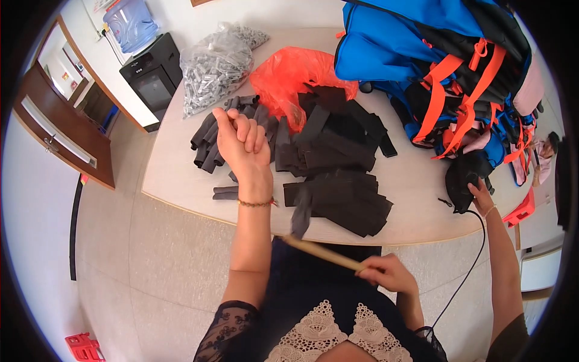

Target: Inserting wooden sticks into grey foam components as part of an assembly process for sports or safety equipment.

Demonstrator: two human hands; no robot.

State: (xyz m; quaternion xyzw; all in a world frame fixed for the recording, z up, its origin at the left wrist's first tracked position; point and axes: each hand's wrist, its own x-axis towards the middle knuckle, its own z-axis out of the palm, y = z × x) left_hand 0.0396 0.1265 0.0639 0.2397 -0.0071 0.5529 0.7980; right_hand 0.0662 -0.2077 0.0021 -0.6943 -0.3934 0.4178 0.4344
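My right hand (391,273) is closed around one end of a light wooden stick (325,254), held in front of my body below the table edge. At the stick's far end a dark grey fabric piece (301,215) stands up, smeared by motion. My left hand (244,142) is raised over the table with its fingers curled in; whether anything is inside cannot be made out. Behind it lie rolled dark grey fabric tubes (208,140). Flat black fabric strips (344,202) are stacked to its right, with a larger heap of strips (329,139) behind them.
A clear bag of small grey pieces (216,69) and a red plastic bag (289,72) sit at the back of the table (422,211). Blue-and-black bags with orange straps (398,45) pile up at right. Another person's hand (480,196) touches a black pouch (465,181) with a cord.
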